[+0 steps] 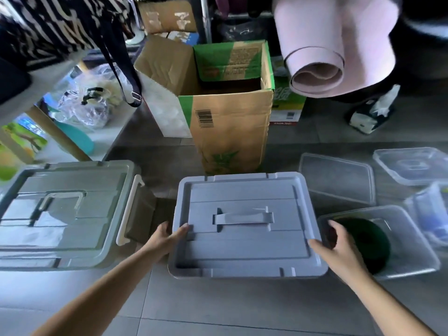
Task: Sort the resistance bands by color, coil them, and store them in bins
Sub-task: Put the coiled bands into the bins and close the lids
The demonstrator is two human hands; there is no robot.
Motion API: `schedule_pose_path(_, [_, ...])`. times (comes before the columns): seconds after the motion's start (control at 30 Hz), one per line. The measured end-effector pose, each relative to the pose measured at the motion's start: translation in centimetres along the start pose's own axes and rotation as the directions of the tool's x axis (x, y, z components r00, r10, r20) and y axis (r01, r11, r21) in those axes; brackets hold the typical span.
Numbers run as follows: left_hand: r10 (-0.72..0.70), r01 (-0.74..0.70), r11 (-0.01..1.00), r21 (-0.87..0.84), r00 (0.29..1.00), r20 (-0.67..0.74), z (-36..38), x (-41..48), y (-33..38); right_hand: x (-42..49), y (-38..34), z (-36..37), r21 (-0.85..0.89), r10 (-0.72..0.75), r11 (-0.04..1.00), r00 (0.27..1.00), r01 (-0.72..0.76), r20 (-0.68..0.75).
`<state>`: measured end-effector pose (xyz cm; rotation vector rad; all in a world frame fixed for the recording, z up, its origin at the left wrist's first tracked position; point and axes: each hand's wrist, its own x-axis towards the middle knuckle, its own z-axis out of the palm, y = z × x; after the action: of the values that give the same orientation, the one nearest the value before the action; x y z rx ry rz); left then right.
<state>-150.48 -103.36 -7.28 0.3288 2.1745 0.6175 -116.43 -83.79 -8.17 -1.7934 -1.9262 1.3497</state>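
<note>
A lavender-grey storage bin (244,248) with its lid and flat handle on sits on the floor in front of me. My left hand (164,238) grips its left edge, thumb on top of the lid. My right hand (339,248) holds the right edge, fingers reaching down the side. Right of it, a clear plastic bin (412,246) holds a coiled dark green band (368,246). A green-grey lidded bin (63,214) with white latches stands at the left.
An open cardboard box (228,112) stands behind the lavender bin. Clear lids (337,178) and another clear bin (431,209) lie at the right. A rolled pink mat (334,44) hangs above. Bags and clutter fill the back left. Grey tiled floor lies near me.
</note>
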Motion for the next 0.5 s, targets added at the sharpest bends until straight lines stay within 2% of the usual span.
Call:
schedule_pose_path(0.03, [-0.109, 0.129, 0.978, -0.163, 0.986, 0.125, 0.1, -0.2, -0.3, 0.4, -0.4, 0.0, 0.054, 0.097, 0.993, 0.993, -0.101, 0.072])
schedule_pose_path(0.07, [-0.144, 0.208, 0.939, -0.275, 0.961, 0.237, 0.2, -0.2, -0.8, 0.8, -0.8, 0.2, 0.099, 0.196, 0.972, 0.970, -0.211, 0.145])
schedule_pose_path(0.1, [-0.134, 0.230, 0.911, -0.343, 0.950, 0.281, 0.3, -0.4, -1.1, 1.2, -0.9, 0.5, 0.140, 0.275, 0.942, 0.939, -0.306, 0.205])
schedule_pose_path(0.13, [-0.109, 0.205, 0.892, -0.404, 0.963, 0.248, 0.6, -0.3, -1.3, 1.4, -0.9, 0.8, 0.180, 0.317, 0.913, 0.915, -0.366, 0.250])
schedule_pose_path(0.17, [-0.084, 0.136, 0.896, -0.422, 0.987, 0.139, 0.9, -0.2, -1.3, 1.6, -1.0, 1.1, 0.205, 0.337, 0.896, 0.904, -0.394, 0.261])
schedule_pose_path(0.23, [-0.019, -0.049, 0.917, -0.397, 0.986, -0.164, 1.6, 0.2, -1.2, 1.6, -1.2, 1.5, 0.220, 0.294, 0.919, 0.940, -0.328, 0.173])
schedule_pose_path(0.3, [0.142, -0.247, 0.925, -0.289, 0.930, -0.338, 1.6, 0.5, -1.1, 1.6, -1.6, 1.7, 0.133, 0.169, 0.976, 0.985, -0.170, 0.018])
schedule_pose_path(0.37, [0.273, -0.343, 0.933, -0.112, 0.874, -0.401, 1.3, 0.6, -0.9, 1.3, -2.6, 2.0, -0.028, -0.012, 1.000, 0.994, 0.009, -0.107])
schedule_pose_path(0.4, [0.303, -0.356, 0.933, -0.058, 0.859, -0.414, 1.2, 0.8, -0.8, 1.1, -3.1, 2.2, -0.128, -0.094, 0.989, 0.988, 0.078, -0.122])
schedule_pose_path(0.5, [0.333, -0.343, 0.937, 0.061, 0.829, -0.449, 0.8, 1.4, -0.2, 1.2, -4.9, 2.8, -0.392, -0.159, 0.914, 0.982, 0.107, -0.103])
